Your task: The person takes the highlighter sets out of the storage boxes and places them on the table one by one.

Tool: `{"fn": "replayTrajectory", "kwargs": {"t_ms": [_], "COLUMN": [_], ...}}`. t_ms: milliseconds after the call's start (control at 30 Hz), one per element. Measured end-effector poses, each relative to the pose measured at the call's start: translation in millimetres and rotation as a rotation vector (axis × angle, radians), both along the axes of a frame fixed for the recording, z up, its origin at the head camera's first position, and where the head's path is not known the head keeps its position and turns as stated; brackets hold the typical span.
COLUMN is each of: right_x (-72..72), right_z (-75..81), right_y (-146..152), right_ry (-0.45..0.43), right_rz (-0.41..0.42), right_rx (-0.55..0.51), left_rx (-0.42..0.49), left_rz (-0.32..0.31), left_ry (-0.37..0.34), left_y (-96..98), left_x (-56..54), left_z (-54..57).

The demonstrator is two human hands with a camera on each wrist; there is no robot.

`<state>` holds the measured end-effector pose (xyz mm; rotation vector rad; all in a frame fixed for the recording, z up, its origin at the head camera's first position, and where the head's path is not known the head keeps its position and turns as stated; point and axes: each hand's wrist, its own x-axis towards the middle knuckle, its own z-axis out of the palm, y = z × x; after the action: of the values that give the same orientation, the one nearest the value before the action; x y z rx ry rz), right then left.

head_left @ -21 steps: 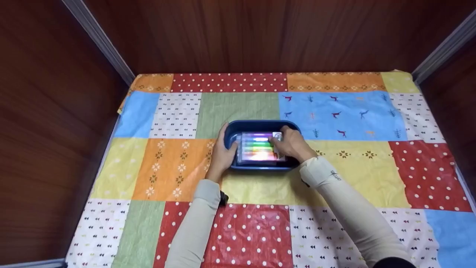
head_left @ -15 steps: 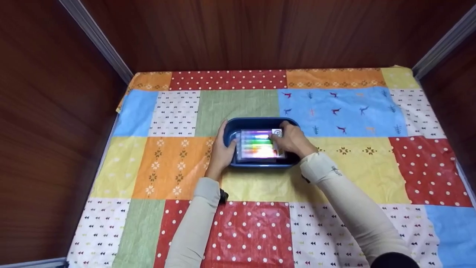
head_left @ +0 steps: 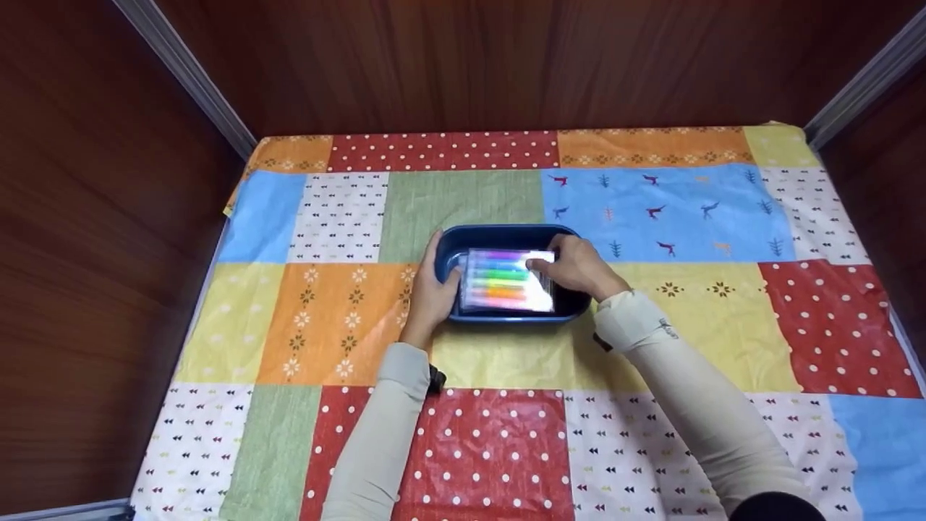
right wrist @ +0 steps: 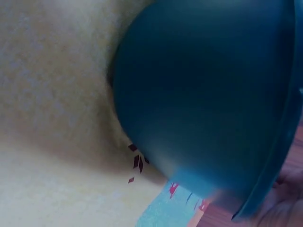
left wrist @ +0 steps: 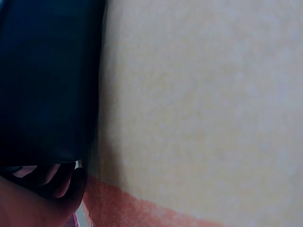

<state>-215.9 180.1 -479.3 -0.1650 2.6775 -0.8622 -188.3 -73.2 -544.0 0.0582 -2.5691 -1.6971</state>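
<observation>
A dark blue plastic tub (head_left: 506, 319) with rounded corners stands on the patterned tablecloth. Inside it lies a clear flat pack of coloured pens (head_left: 499, 284), running from purple through green and orange to pink, with strong glare on its right part. My left hand (head_left: 432, 297) grips the tub's left end, thumb over the rim on the inside and fingers along the outer wall. With my right hand (head_left: 575, 266) I pinch the pack's right edge, thumb on top; its other fingers are mostly hidden. In the right wrist view the tub's outer wall (right wrist: 199, 94) covers most of the frame.
A patchwork tablecloth (head_left: 333, 325) covers the table. Dark wood panels (head_left: 463, 65) with grey metal corner strips (head_left: 192, 72) stand at the back and both sides.
My right hand shifts slightly right, and the pack's right end looks a little raised, with the glare now spread over it. My left hand keeps its hold on the tub.
</observation>
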Motion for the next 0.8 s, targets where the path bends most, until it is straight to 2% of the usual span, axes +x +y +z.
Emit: {"fn": "replayTrajectory", "kwargs": {"t_ms": [200,467,633,800], "right_x": [2.7,0.3,0.4,3.8], "right_z": [2.9,7.9,9.8,7.8], "right_y": [3.4,4.3,6.4,5.6], "right_ry": [-0.003,-0.001,0.022,0.019], "right_rz": [0.042,0.047,0.068,0.09], "right_rx": [-0.027,-0.096,-0.165,-0.233], "left_rx": [0.007,0.004,0.0,-0.006], "left_rz": [-0.002,-0.018,-0.009,0.006], "left_ry": [-0.004,-0.022,-0.034,-0.047], "left_y": [-0.1,-1.3,0.2,-1.0], "left_x": [0.1,-3.5,-4.7,-1.3], "left_z": [-1.4,3.2,2.2,0.3]}}
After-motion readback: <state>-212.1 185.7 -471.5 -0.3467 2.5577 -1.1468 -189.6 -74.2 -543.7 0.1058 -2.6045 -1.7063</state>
